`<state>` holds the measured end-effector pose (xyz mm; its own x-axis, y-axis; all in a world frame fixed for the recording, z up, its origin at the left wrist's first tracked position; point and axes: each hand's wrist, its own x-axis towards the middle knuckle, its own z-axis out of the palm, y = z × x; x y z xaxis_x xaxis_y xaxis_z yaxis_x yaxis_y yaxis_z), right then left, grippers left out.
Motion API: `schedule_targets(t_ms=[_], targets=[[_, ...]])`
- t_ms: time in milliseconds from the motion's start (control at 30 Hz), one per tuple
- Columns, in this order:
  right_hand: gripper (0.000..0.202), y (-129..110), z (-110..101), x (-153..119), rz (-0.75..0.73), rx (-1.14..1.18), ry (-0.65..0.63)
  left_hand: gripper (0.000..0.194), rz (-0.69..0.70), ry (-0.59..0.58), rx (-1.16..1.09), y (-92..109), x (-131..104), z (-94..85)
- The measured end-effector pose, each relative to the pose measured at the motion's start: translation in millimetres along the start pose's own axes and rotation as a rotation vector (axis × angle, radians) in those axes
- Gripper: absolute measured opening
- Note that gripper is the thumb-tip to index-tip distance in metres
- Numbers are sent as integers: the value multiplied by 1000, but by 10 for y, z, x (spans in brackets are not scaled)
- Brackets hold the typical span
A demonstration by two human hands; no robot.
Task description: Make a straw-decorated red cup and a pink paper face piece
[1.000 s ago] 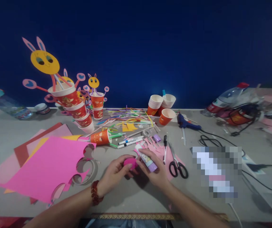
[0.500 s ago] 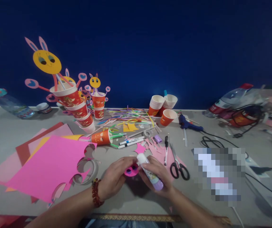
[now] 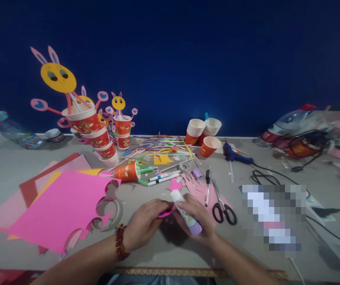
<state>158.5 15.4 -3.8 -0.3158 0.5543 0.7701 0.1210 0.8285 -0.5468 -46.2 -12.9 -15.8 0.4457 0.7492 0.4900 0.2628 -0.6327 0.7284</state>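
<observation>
My left hand [image 3: 144, 223], with a beaded bracelet at the wrist, pinches a small pink paper disc [image 3: 165, 213] above the table's front. The disc is tilted nearly edge-on, so little of its face shows. Wrapped in my right hand [image 3: 198, 217] is a glue stick [image 3: 187, 213] with a white upper end and a purple lower end. Fingertips of both hands meet at the disc's right edge, partly hidden. Just right of my right hand lie black-handled scissors [image 3: 224, 213] and a black pen [image 3: 207, 186].
Pink sheets [image 3: 60, 209] and a tape roll [image 3: 113, 213] lie left. Decorated cup stacks [image 3: 98, 138] stand behind them. Straws [image 3: 161, 144], markers [image 3: 164, 178] and paper cups [image 3: 210, 146] are at the back; a glue gun [image 3: 237, 155] with a cord lies right.
The pink disc has tipped from showing its face with dark spots to nearly edge-on. My left fingers have moved down slightly over it. The glue stick has shifted slightly up and left.
</observation>
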Motion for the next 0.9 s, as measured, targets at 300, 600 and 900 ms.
schedule_targets(t_ms=[300,600,900], targets=[[40,-25,-65,-6,92,-149,64,38,-536,90,-393,-44,-10,109],[39,-48,32,-57,137,-122,-63,40,-517,90,-399,-119,-13,148],[50,18,92,-122,44,-208,-160,41,-431,25,-286,-96,1,140]])
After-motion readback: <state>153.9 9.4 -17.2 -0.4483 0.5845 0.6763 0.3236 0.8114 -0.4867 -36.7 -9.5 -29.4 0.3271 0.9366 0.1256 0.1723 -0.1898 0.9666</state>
